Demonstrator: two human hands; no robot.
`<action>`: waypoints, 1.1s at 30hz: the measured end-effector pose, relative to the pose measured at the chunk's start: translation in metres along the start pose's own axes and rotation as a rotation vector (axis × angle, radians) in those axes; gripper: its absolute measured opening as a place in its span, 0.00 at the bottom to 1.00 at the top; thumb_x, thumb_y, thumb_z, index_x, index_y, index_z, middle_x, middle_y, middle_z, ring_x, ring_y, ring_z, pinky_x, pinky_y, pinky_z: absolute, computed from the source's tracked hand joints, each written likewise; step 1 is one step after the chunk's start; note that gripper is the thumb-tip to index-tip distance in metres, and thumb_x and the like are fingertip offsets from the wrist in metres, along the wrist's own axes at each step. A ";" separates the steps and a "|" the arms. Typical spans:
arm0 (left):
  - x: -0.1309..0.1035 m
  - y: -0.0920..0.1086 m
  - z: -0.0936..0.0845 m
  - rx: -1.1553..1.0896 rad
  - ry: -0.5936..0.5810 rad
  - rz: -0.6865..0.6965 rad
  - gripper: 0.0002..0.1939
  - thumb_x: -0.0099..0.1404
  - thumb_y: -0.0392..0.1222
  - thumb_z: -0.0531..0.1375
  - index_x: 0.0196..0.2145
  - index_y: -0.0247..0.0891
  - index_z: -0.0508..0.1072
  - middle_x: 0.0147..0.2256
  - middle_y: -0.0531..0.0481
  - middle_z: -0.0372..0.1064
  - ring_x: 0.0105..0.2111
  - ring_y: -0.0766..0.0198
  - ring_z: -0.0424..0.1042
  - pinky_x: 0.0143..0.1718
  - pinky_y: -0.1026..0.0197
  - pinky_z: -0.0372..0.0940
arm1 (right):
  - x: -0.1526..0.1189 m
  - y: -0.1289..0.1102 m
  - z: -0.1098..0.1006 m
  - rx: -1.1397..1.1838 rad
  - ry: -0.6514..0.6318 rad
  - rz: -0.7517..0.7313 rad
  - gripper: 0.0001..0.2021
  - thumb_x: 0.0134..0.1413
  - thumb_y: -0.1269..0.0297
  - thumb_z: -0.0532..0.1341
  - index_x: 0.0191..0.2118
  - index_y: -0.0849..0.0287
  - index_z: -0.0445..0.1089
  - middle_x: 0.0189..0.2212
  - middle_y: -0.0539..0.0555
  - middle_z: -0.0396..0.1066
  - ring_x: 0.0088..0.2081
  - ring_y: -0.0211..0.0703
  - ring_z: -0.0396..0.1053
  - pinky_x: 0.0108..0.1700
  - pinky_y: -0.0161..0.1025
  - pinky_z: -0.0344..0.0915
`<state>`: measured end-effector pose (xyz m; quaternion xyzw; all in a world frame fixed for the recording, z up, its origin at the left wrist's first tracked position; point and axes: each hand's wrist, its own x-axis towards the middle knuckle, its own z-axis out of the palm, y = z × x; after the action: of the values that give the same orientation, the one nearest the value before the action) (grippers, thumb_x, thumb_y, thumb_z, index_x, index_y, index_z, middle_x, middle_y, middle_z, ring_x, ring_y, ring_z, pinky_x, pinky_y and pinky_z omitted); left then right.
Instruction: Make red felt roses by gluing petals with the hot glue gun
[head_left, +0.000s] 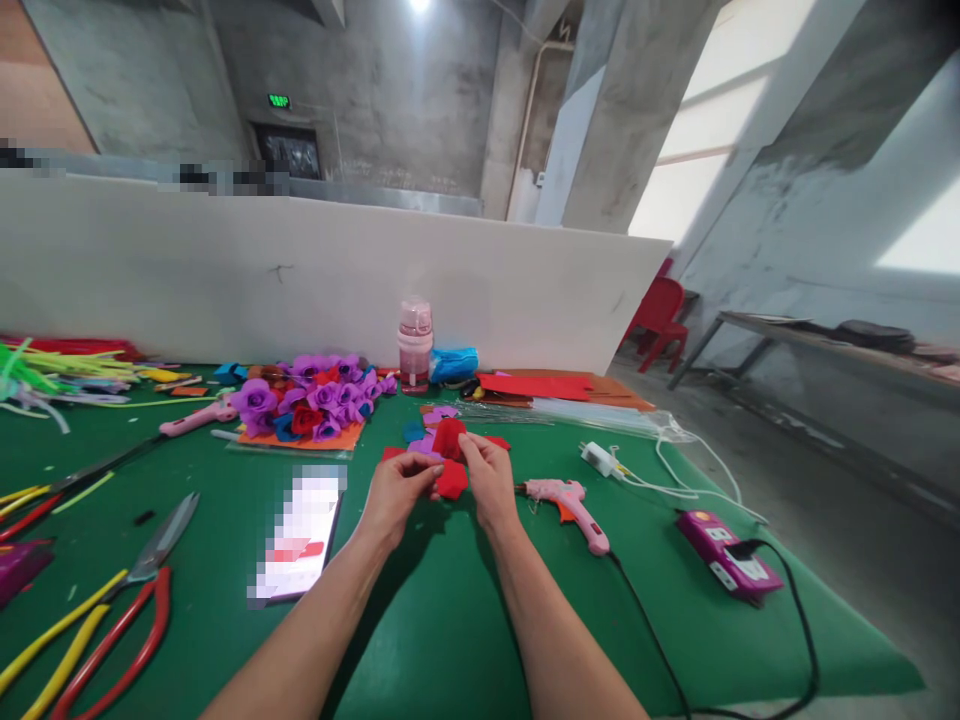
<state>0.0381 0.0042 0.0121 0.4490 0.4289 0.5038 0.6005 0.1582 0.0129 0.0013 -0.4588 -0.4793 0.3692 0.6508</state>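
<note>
My left hand (397,490) is closed in a pinch at the edge of a red paper petal (452,481). Just above it, my right hand (487,470) pinches a rounder, curved red petal (448,438) between thumb and fingers. The two petals overlap in view, and whether they are joined I cannot tell. Behind my hands lie loose purple petals (426,446) and a blue piece (413,432). To the right of my right hand rests a pink glue gun (566,503), its nozzle pointing left.
Purple, red and blue paper roses (322,395) are heaped at back left. A phone (300,535) and large scissors (135,590) lie left. A pink bottle (415,345) stands by the white partition (337,260). At right are a white charger (600,459) and a purple power strip (727,555) with cables.
</note>
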 end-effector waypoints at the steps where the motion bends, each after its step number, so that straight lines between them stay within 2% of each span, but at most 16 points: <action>1: 0.000 0.000 0.000 0.002 -0.002 0.005 0.12 0.42 0.41 0.68 0.24 0.32 0.74 0.19 0.53 0.67 0.18 0.71 0.63 0.22 0.67 0.61 | 0.000 -0.001 0.000 0.001 -0.002 -0.002 0.15 0.51 0.56 0.56 0.20 0.60 0.66 0.19 0.46 0.63 0.25 0.36 0.58 0.31 0.33 0.57; 9: 0.001 0.000 0.000 0.008 -0.019 -0.009 0.12 0.42 0.42 0.68 0.25 0.32 0.75 0.20 0.53 0.68 0.19 0.71 0.64 0.23 0.66 0.62 | 0.000 -0.003 0.001 0.005 -0.007 0.008 0.16 0.48 0.52 0.57 0.25 0.59 0.72 0.17 0.48 0.65 0.26 0.39 0.62 0.31 0.35 0.59; 27: 0.001 0.000 -0.001 0.004 -0.006 -0.009 0.13 0.40 0.42 0.69 0.24 0.32 0.75 0.19 0.53 0.67 0.18 0.70 0.64 0.21 0.65 0.63 | -0.003 -0.008 0.000 0.039 -0.010 0.038 0.16 0.47 0.52 0.58 0.24 0.60 0.72 0.17 0.48 0.65 0.26 0.39 0.61 0.30 0.34 0.59; 30: 0.002 0.000 -0.001 0.003 0.004 -0.005 0.13 0.39 0.42 0.69 0.24 0.32 0.75 0.19 0.52 0.68 0.18 0.71 0.64 0.22 0.65 0.63 | -0.003 -0.011 0.002 0.088 -0.019 0.057 0.14 0.46 0.54 0.59 0.25 0.60 0.73 0.19 0.49 0.68 0.27 0.39 0.63 0.32 0.35 0.61; 33: 0.002 0.000 -0.001 -0.014 0.015 -0.007 0.13 0.39 0.42 0.69 0.24 0.32 0.75 0.20 0.53 0.68 0.18 0.70 0.65 0.22 0.65 0.64 | -0.004 -0.016 0.005 0.199 -0.042 0.092 0.11 0.45 0.57 0.61 0.31 0.59 0.74 0.26 0.50 0.72 0.30 0.41 0.66 0.37 0.37 0.62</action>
<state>0.0369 0.0059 0.0120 0.4396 0.4315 0.5081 0.6020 0.1529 0.0056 0.0155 -0.4057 -0.4320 0.4540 0.6653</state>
